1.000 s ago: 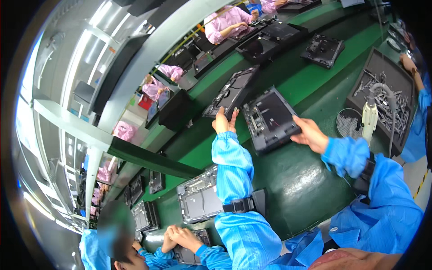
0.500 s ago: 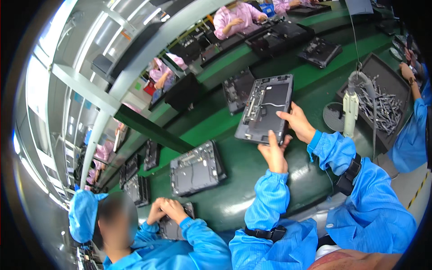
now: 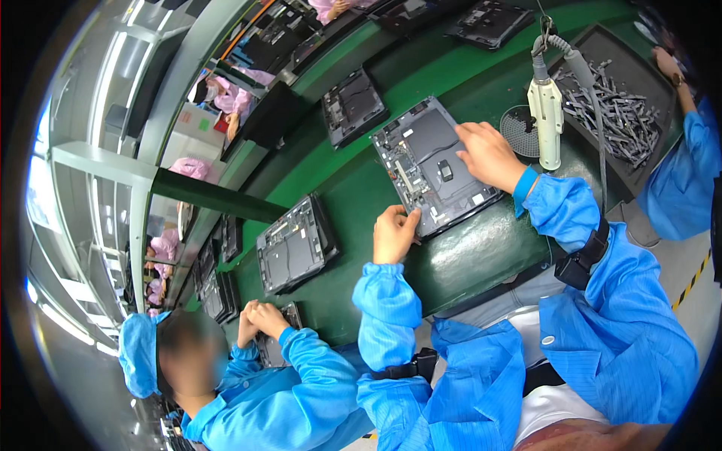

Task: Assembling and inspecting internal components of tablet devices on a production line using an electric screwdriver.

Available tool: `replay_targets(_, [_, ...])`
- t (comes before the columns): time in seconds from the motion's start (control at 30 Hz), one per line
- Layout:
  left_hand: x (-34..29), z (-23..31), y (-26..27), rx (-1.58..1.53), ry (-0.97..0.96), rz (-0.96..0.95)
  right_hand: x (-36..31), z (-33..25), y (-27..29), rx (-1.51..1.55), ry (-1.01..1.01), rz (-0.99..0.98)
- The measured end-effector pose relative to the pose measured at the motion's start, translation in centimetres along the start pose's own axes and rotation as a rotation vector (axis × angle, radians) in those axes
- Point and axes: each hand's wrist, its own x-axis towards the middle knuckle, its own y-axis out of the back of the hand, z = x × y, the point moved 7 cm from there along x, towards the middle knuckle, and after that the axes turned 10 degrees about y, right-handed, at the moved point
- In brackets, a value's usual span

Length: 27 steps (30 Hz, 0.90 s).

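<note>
An opened dark grey laptop base [image 3: 429,158] lies tilted across my view on the green bench. A strip of circuit board shows along its left side, and a small black piece sits on its inner face. My left hand [image 3: 395,234] grips the near left corner with thumb and fingers; part of the fingers is hidden. At the right edge my right hand [image 3: 489,154] rests with fingers stretched out and apart over the case. The contact under its palm is hidden.
A pale electric screwdriver [image 3: 545,113] hangs right of the laptop base, near a round mesh disc [image 3: 519,131]. Behind stands a black tray [image 3: 654,79] of small grey parts. Stacked laptop bases [image 3: 297,244] lie left, beside a co-worker in blue [image 3: 278,391].
The laptop base was held up in both hands and now lies on the bench. My right hand has loosened and spread; my left has moved to the near left corner. The view has shifted.
</note>
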Motion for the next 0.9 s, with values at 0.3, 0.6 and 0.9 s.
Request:
replay_targets(0.3, [2.3, 2.4, -0.6, -0.183, 0.115, -0.341, 0.9, -0.6, -1.6, 0.218, 0.009, -0.304])
replay_targets(0.6, [-2.2, 7.6, -0.3, 0.286, -0.588, 0.160, 0.7, 0.0, -2.5, 0.823, -0.371, -0.391])
replay_targets(0.9, [-3.2, 8.2, -3.3, 0.354, -0.681, 0.311, 0.0, -1.3, -2.5, 0.817, -0.335, -0.504])
